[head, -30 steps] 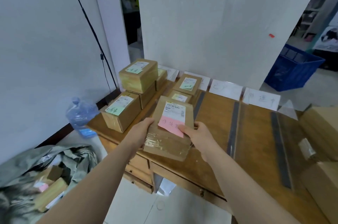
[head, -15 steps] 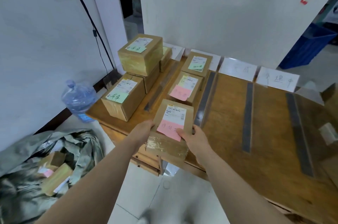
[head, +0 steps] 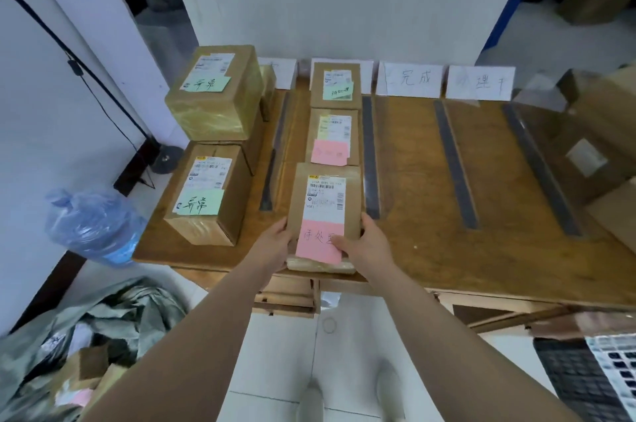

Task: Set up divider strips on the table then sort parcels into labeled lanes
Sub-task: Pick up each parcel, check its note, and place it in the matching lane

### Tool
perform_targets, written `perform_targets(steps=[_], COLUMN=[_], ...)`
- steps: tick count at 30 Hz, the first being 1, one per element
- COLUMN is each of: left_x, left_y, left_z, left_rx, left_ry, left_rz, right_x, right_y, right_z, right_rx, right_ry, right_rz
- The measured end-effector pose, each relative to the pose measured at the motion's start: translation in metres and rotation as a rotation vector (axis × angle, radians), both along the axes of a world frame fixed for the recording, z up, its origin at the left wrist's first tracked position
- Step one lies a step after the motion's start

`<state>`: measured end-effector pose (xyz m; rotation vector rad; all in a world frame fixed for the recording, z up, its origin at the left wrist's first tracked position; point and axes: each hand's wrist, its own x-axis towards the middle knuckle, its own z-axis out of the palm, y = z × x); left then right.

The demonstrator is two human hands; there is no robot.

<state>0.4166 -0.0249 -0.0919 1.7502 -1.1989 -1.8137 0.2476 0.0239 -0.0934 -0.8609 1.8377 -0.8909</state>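
We have brought the parcel [head: 323, 211] down. A second ago we held it tilted in the air off the near edge of the bench [head: 430, 249]. Now it lies at the near end of the second lane from the left, between two of the dark divider strips [head: 455, 163], with its front end at or just over the bench edge. We cannot tell whether it sits fully flat.

At 12 o'clock from it, in the same lane, is another parcel with a pink note [head: 331, 135], and beyond that a third parcel with a green note [head: 335, 84]. The pink notes match, so we judge this to be the right lane and the placement nearly done. What remains is to let go and fetch the next one.

Our hands are clamped on the parcel. The left hand [head: 275, 242] grips its 9 o'clock edge. The right hand [head: 368, 244] holds the 3 o'clock edge, with its thumb lying across the pink note. Neither hand has let go.

At 10 o'clock, the boxes with green notes [head: 206, 191] are stacked in the leftmost lane. Paper labels [head: 409, 79] stand along the back from 12 to 2 o'clock.
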Motion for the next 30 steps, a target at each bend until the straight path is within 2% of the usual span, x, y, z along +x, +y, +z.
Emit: perform_targets(steps=[7,14,17,23,30], left_x=[0.003,-0.003,-0.011,-0.047,-0.134], left_y=[0.001,0.001,-0.007,-0.009,0.016], left_z=[-0.003,0.030,0.050,0.099,0.149], left_rx=[-0.082,-0.415,-0.591,-0.823,-1.072], left_ry=[-0.025,-0.231,-0.303,-0.537,-0.584], left_rz=[-0.048,-0.184,-0.303,-0.508,-0.685], right_x=[0.006,-0.001,-0.011,-0.052,-0.134], right_y=[0.002,0.006,0.009,0.022,0.072], right_z=[0.001,0.019,0.038,0.090,0.142], right_rx=[0.052,-0.018,-0.068,-0.078,-0.105], right_ry=[0.068,0.250,0.380,0.587,0.725], right_rz=[-0.017,0.005,0.004,0.025,-0.096])
